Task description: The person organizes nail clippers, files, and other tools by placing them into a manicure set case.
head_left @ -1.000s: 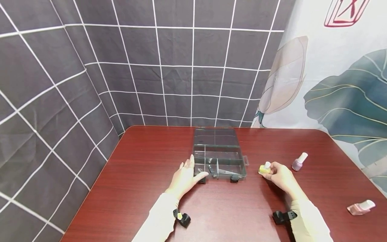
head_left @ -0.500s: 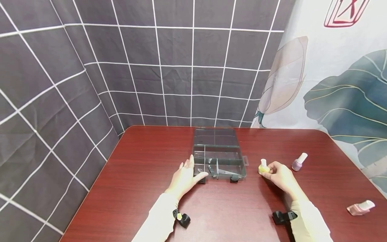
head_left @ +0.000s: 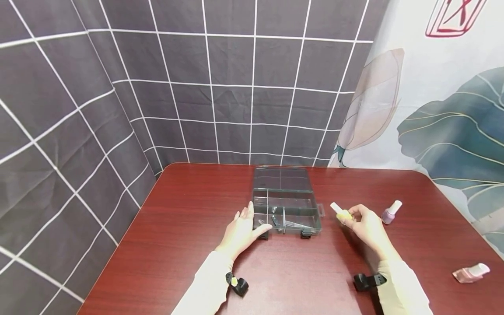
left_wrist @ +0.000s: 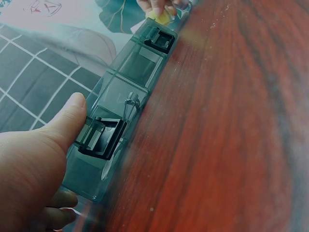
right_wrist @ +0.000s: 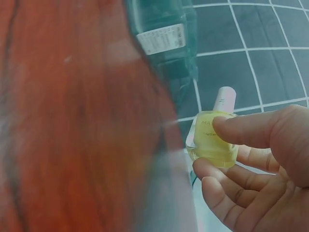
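Pink glass bottle with white cap (head_left: 470, 273): on the glossy red-brown table (head_left: 299, 275), head view's 4 o'clock.
Left hand (head_left: 239, 231): thumb and fingers extended, nothing grasped, touching 8 o'clock corner of the smoky clear-plastic compartment box (head_left: 293, 209).
Right hand (head_left: 366, 225): pinching a yellow glass bottle with white cap (right_wrist: 212, 145), at box's 3 o'clock, apart from it; cap towards 10.
Lid (head_left: 281, 178): folded back, 12 o'clock.
Purple glass bottle with white cap (head_left: 390, 213): beyond right hand, 3 o'clock.
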{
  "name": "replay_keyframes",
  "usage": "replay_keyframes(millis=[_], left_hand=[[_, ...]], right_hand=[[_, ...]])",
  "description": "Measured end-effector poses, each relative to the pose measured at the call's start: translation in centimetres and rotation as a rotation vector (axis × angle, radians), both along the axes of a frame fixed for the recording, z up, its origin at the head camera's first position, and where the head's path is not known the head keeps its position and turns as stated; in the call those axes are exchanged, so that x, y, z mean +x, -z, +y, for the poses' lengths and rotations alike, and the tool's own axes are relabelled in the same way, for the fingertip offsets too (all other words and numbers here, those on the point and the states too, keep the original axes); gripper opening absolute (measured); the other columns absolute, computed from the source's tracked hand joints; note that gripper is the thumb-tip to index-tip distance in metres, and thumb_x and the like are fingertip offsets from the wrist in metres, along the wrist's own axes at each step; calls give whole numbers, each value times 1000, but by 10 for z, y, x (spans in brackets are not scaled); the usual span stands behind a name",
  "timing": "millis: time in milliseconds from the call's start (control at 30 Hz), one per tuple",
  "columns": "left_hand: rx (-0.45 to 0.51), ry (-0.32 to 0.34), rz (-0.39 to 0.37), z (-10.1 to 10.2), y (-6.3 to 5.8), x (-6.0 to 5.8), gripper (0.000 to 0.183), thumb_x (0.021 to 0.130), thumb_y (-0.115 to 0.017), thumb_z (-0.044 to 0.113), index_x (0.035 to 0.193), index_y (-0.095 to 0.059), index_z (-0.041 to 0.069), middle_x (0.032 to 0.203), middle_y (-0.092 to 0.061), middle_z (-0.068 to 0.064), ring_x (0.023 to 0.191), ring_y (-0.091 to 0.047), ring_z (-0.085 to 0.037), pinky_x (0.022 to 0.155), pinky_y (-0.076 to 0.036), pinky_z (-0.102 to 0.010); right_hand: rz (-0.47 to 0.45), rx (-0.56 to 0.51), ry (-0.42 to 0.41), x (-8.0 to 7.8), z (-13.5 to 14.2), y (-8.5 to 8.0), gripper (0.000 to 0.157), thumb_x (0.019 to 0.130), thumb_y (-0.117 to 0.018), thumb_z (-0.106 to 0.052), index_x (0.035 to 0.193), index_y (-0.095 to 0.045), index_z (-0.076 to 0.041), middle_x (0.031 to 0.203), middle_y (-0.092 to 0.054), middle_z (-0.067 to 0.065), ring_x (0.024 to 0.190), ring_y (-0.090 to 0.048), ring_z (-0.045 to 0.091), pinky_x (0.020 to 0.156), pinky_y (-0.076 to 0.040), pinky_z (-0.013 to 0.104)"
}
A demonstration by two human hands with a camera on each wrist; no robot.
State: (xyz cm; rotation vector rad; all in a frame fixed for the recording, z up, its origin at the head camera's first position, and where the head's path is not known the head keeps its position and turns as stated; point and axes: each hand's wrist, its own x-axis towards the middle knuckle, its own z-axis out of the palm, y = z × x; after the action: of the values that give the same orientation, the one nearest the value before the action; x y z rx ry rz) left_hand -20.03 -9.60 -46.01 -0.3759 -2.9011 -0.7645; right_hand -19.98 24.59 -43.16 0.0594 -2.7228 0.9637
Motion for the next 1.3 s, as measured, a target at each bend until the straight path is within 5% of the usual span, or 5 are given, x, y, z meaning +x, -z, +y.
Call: replay_keyframes(millis=[833, 1300], left_hand=[[-12, -27, -22, -6, -1, -1, 99, 79, -49, 71, 143, -31, -2, 133, -47, -24, 122, -43, -42, 96, -41, -45], [-46, -17, -14, -1, -3, -3, 98, 79, -50, 70, 142, -32, -3, 132, -49, -23, 121, -46, -41, 95, -42, -43]], right_hand=[[25, -18, -135, -42, -71, -26, 21, 79, -73, -13, 89, -58, -3, 77, -60, 8, 69, -54, 20, 59, -44, 31], [-4, -3, -204, -62, -105, -25, 21, 76, -75, -11, 87, -59, -3, 75, -62, 6, 67, -57, 19, 59, -43, 32]])
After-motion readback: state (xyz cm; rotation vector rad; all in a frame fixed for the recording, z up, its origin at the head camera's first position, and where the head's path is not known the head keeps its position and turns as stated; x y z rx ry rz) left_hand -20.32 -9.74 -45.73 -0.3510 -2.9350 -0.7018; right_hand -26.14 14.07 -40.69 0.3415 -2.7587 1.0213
